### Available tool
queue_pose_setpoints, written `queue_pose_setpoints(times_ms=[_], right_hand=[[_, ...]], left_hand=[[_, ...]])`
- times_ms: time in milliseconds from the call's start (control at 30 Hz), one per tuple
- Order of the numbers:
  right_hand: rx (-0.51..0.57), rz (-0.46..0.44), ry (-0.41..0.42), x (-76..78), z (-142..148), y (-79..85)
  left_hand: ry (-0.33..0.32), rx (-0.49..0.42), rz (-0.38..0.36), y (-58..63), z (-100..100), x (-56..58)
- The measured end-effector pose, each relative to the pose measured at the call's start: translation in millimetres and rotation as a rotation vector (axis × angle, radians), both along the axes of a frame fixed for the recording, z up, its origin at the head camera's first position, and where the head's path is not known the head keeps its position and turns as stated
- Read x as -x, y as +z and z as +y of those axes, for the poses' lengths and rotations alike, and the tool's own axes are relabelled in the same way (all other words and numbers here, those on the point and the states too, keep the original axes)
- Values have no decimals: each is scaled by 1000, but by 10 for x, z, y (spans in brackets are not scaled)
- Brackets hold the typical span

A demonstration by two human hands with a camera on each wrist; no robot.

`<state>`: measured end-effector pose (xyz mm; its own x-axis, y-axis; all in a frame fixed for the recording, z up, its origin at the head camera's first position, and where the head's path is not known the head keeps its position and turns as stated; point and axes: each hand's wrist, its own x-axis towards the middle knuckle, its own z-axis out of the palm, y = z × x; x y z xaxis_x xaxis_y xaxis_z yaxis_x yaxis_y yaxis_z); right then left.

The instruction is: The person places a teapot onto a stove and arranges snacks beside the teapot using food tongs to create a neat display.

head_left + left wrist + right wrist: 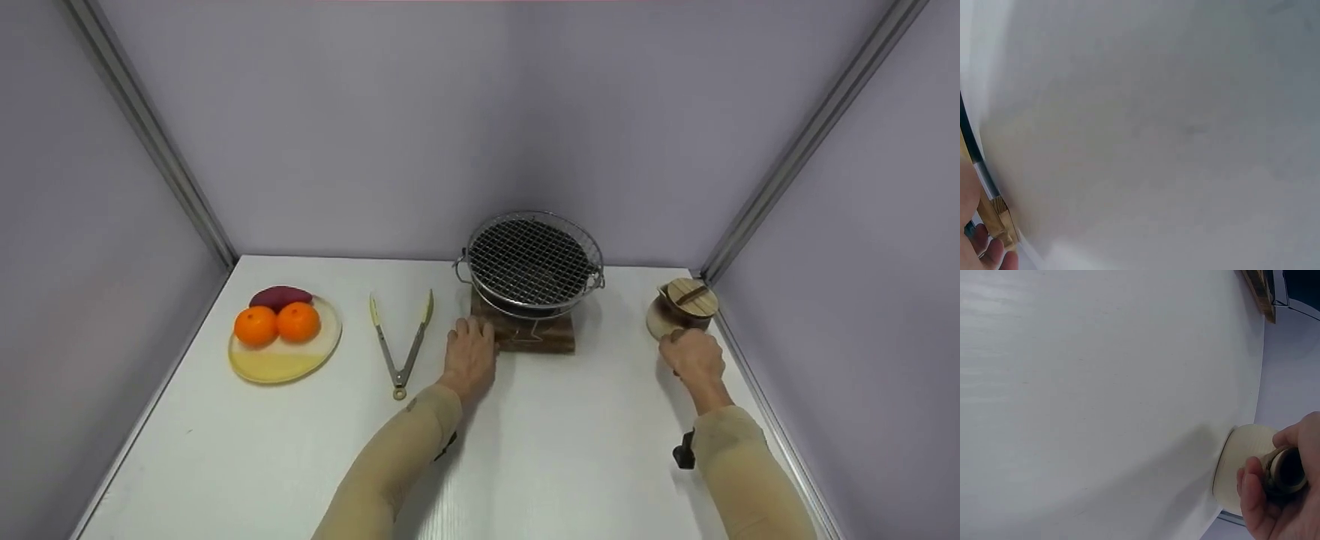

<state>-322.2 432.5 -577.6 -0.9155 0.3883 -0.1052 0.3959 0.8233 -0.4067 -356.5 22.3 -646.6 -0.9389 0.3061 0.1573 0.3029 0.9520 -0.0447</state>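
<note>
At the left front corner of a wooden base (555,339) rests my left hand (471,352), fingers loosely bent against the wood. In the left wrist view only its fingertips (995,252) and part of the palm show, next to the wood. A round grill with a wire mesh (534,259) stands on this base. Over on the right, my right hand (696,360) grips the side handle (1289,472) of a brown and cream teapot (661,319). The pot stands upright with its slatted wooden lid (690,295) on; in the right wrist view its cream lower body shows behind the fingers.
Metal tongs (409,367) with yellowish tips lie spread to the left of my left hand. Farther left, a plate (274,367) bears two oranges (298,322) and a purple sweet potato (280,297). Grey walls (360,150) close off the white table's back and sides.
</note>
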Motion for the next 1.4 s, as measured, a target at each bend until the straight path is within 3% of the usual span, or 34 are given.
queue_pose_setpoints(times_ms=[433, 933, 1400], right_hand=[[-169, 22, -2, 41, -103, -18], [-111, -58, -28, 61, -34, -50], [-194, 18, -41, 32, -27, -132]], left_hand=[[16, 32, -8, 12, 13, 9], [19, 20, -20, -1, 21, -7], [18, -1, -1, 15, 23, -5]])
